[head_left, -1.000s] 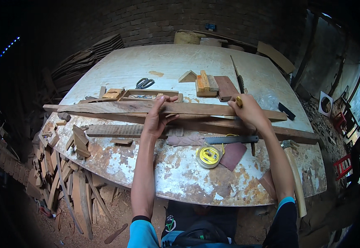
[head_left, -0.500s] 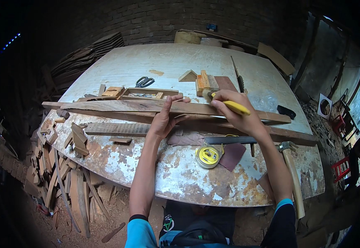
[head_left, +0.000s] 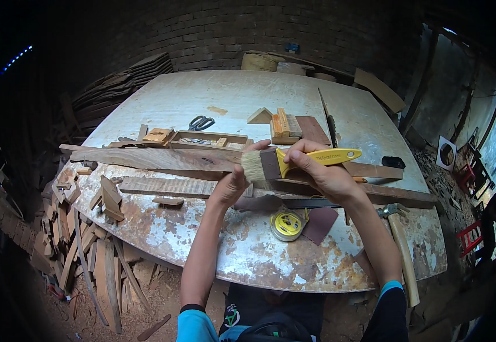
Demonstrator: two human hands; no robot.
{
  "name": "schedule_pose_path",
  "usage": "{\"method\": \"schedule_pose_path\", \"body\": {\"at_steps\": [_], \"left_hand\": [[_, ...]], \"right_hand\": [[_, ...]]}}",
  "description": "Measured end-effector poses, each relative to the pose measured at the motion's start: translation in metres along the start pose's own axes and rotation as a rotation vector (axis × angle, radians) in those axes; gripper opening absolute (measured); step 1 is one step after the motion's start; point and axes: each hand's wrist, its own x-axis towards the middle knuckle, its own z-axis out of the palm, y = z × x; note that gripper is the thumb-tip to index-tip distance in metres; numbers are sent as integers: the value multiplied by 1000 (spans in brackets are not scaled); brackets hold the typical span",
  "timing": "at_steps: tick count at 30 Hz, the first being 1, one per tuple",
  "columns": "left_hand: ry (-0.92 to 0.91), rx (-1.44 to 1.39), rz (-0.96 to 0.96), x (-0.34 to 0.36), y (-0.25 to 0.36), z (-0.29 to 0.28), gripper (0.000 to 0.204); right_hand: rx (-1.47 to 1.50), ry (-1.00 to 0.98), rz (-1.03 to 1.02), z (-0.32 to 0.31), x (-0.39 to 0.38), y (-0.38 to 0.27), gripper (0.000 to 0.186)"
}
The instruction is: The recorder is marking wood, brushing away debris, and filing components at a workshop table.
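My right hand (head_left: 327, 174) grips a wide flat paintbrush (head_left: 307, 159) by its yellow handle, which points right. Its pale bristles lie in front of a long brown wooden plank (head_left: 162, 158), close to my left thumb. My left hand (head_left: 233, 181) is wrapped around that plank, thumb on the near side and fingertips showing above the upper edge; the brush hides part of the fingers. A second long wooden piece (head_left: 396, 195) runs underneath. Just in front of the hands are a yellow tape measure (head_left: 286, 226) and a dark red sandpaper piece (head_left: 319, 224).
A hammer (head_left: 399, 239) lies at the right edge of the worn table (head_left: 259, 268). Scissors (head_left: 201, 122), an open wooden box (head_left: 208, 139), wood blocks (head_left: 285, 124) and a handsaw (head_left: 331, 125) lie farther back. Offcuts (head_left: 97, 245) are piled beside the table at left.
My right hand has turned the brush, so its bristles now point left toward my left thumb and its broad side shows. Both hands and the plank have shifted slightly lower in view.
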Motion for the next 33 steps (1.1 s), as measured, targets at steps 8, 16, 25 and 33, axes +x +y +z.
{"method": "schedule_pose_path", "body": {"at_steps": [8,16,25,33], "left_hand": [[-141,142,-51,-5,20,15,113],[54,-114,-86,0,18,18,88],[496,-649,-74,10,2,16,87],[450,-640,0,5,5,14,63]], "right_hand": [[-4,-9,-9,-1,0,-3,25],[-303,208,15,-27,-4,-16,20],[-759,460,-36,-57,-14,-30,17],[-954,304,-155,-41,-11,-21,17]]}}
